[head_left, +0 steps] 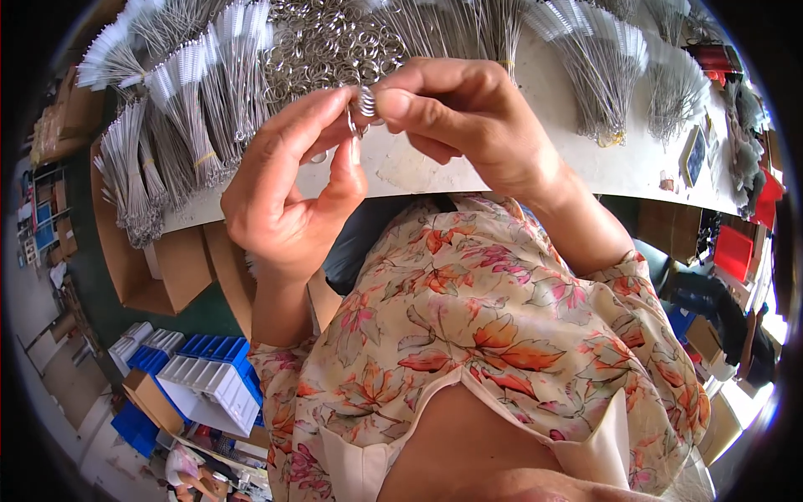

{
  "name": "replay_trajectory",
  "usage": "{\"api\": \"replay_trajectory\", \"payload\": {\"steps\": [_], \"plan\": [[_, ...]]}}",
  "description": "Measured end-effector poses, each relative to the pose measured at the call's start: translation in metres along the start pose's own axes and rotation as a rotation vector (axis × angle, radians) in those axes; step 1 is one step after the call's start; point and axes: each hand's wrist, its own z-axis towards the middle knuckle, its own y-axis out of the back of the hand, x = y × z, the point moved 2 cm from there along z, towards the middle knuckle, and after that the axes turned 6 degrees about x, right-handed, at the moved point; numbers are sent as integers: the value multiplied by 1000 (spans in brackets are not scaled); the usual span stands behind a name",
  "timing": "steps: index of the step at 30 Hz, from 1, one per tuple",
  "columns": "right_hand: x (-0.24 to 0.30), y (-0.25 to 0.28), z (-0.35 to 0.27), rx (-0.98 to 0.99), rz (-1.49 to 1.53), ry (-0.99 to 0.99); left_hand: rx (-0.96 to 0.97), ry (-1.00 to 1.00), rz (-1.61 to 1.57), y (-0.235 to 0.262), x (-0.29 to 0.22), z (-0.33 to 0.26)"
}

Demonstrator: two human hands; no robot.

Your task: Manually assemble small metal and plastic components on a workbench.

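Note:
Both my hands are raised close together over the near edge of the white table point(452, 174). My left hand point(280, 180) pinches a shiny metal ring point(351, 124) between thumb and forefinger. Right beside it, my right hand point(481, 117) grips a short stack of split metal rings point(366, 102) with its thumb and forefinger. The stack touches or nearly touches the left fingertips; exactly how the rings meet is too small to tell. Behind the hands lies a heap of loose metal rings point(311, 42).
Bundles of thin wire brushes point(196, 125) with white bristles line the left of the table, and more wire brushes point(598, 75) lie at the right. Below the left edge stands an open cardboard box point(171, 272). White and blue plastic bins point(209, 381) are at lower left.

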Motion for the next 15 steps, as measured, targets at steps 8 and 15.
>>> {"api": "replay_trajectory", "payload": {"steps": [8,15], "plan": [[-5,3,9,111,-4,-108,25,129,-152,1,12,-3],[-5,2,13,160,-305,-116,93,284,-371,12,16,-2]]}}
